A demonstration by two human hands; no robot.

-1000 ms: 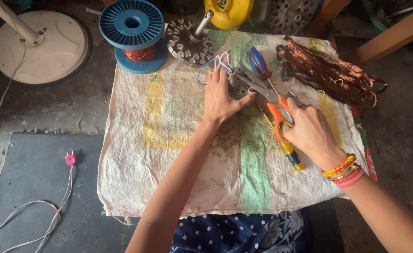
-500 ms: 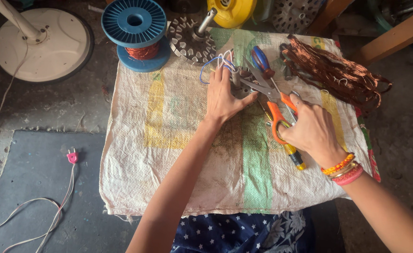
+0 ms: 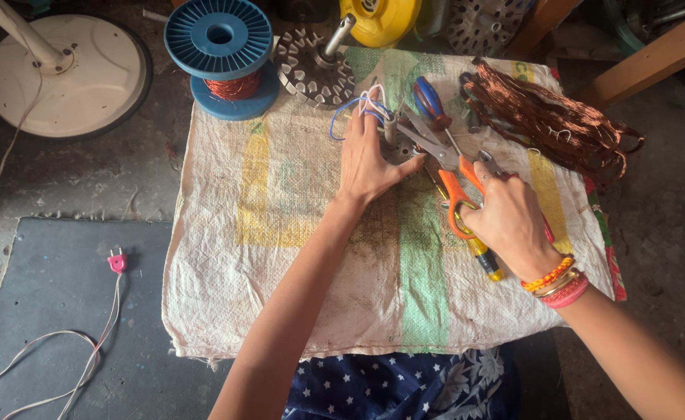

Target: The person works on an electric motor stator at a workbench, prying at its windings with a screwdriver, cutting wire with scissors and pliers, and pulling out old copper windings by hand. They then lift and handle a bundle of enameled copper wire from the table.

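At the far left a white round fan base (image 3: 66,74) stands on the floor, and below it a pink plug (image 3: 117,261) lies on a grey mat (image 3: 54,311) with its thin white cord trailing away. Next comes a blue spool (image 3: 219,39) wound with copper wire, and just beside it a toothed metal rotor (image 3: 313,74) rests at the top edge of a woven sack cloth (image 3: 280,257) spread over the work surface. The left hand (image 3: 367,159) lies flat on a small metal motor part (image 3: 395,144) near the cloth's upper middle, fingers together and pointing up, thumb out to the side; blue and white wires (image 3: 355,105) loop out above the fingertips. The right hand (image 3: 506,222) grips orange-handled scissors (image 3: 443,159), fingers curled through the loops, blades reaching toward the motor part. A blue-handled screwdriver (image 3: 429,101) lies just above the blades. Far right, a tangled bundle of copper wire (image 3: 548,117) lies on the cloth.
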